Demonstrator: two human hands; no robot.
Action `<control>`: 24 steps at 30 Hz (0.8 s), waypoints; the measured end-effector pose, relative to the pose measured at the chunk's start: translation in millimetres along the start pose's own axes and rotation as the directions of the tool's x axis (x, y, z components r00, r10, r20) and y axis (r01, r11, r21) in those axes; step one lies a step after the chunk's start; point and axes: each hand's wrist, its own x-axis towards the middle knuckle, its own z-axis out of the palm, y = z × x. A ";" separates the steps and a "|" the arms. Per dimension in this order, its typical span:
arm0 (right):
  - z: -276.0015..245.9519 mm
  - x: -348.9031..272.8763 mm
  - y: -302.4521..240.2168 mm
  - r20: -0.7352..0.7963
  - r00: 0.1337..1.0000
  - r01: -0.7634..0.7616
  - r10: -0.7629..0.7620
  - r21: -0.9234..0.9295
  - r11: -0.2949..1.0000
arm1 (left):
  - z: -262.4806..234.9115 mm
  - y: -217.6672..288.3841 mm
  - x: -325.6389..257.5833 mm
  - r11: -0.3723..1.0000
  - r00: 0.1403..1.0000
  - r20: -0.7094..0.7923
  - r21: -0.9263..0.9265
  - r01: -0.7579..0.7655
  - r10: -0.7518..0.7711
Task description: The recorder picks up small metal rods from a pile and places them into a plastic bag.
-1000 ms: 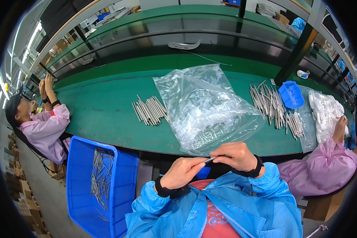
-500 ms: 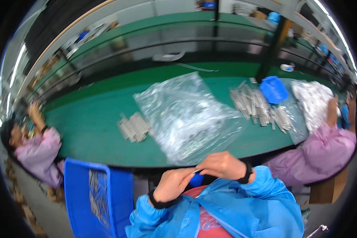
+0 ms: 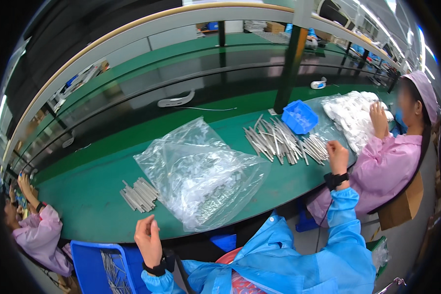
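My left hand (image 3: pixel 148 240) is raised just off the table's near edge, below a small bundle of slim grey metal-looking strips (image 3: pixel 139 195). Its fingers are loosely bent and apart from the thumb, with nothing visible in them. On the right, my right hand (image 3: pixel 338 158) is beside the near ends of a second, smaller group of strips (image 3: pixel 315 149). Its fingers are curled together, and whatever they may hold is hidden. A larger heap of loose strips (image 3: pixel 275 140) lies left of that group. Between my hands rests a clear plastic bag (image 3: pixel 206 181) with whitish pieces inside.
A blue tray (image 3: pixel 299 117) of small clear pieces sits behind the right strips. White parts (image 3: pixel 355 115) are heaped by a co-worker in pink (image 3: pixel 389 161). Low on the left stands a blue bin (image 3: pixel 81 264) with thin strips. Another co-worker (image 3: pixel 41 237) sits far left.
My hands were together at the table's near edge, holding a small thin thing. They have parted: the left moved left, the right reached right and forward. The view has swung right.
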 end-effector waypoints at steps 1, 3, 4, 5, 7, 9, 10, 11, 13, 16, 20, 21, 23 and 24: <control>11.2 4.8 18.9 0.000 1.000 0.003 -0.003 -0.081 0.997 | -7.7 -8.3 4.7 0.999 0.998 -0.047 -0.012 -0.053 0.052; 21.5 8.3 49.3 0.162 0.986 0.065 -0.029 -0.226 0.972 | -18.7 -41.2 20.2 0.998 0.987 -0.150 0.038 -0.057 0.062; 24.7 5.3 62.4 0.206 0.978 0.097 -0.044 -0.257 0.961 | -23.1 -54.7 29.8 0.990 0.979 -0.177 0.117 -0.082 0.102; 21.2 3.2 82.2 0.271 0.963 0.065 0.010 -0.267 0.962 | -19.8 -58.5 45.3 0.965 0.966 -0.175 0.212 -0.152 0.190; 25.6 2.1 94.8 0.275 0.961 0.067 -0.013 -0.188 0.980 | -31.4 -69.4 64.2 0.906 0.956 -0.187 0.400 -0.136 0.226; 26.1 3.5 97.4 0.311 0.950 0.027 0.018 -0.140 0.990 | -41.3 -72.2 77.8 0.870 0.977 -0.178 0.494 -0.014 0.117; 21.5 3.8 92.0 0.293 0.950 0.173 -0.110 -0.199 0.965 | -43.9 -76.3 82.1 0.867 0.976 -0.198 0.498 0.020 0.091; 15.3 4.9 72.8 0.232 0.964 0.184 -0.130 -0.229 0.956 | -39.7 -80.2 91.1 0.856 0.985 -0.168 0.514 0.059 0.033; 7.5 -4.4 14.1 0.173 0.970 0.196 -0.172 -0.137 0.971 | -34.8 -91.3 105.5 0.805 0.984 -0.176 0.587 0.082 0.028; 6.2 -24.8 -85.0 0.156 0.955 0.223 -0.252 0.183 0.958 | -29.8 -99.9 126.1 0.693 0.973 -0.232 0.702 0.167 0.000; 13.2 -67.0 -212.2 0.307 0.770 0.313 -0.560 0.583 0.750 | -28.9 -117.9 135.8 0.656 0.969 -0.234 0.719 0.227 -0.079; 16.5 -76.9 -232.7 0.321 0.691 0.313 -0.648 0.675 0.668 | -25.8 -119.2 140.5 0.658 0.968 -0.233 0.715 0.235 -0.092; 36.5 -98.6 -258.1 0.359 0.570 0.274 -0.739 0.764 0.583 | -21.6 -116.4 145.2 0.677 0.965 -0.246 0.697 0.238 -0.085; 47.7 -108.6 -266.4 0.373 0.527 0.284 -0.764 0.769 0.572 | -18.8 -114.8 148.5 0.689 0.964 -0.252 0.685 0.237 -0.081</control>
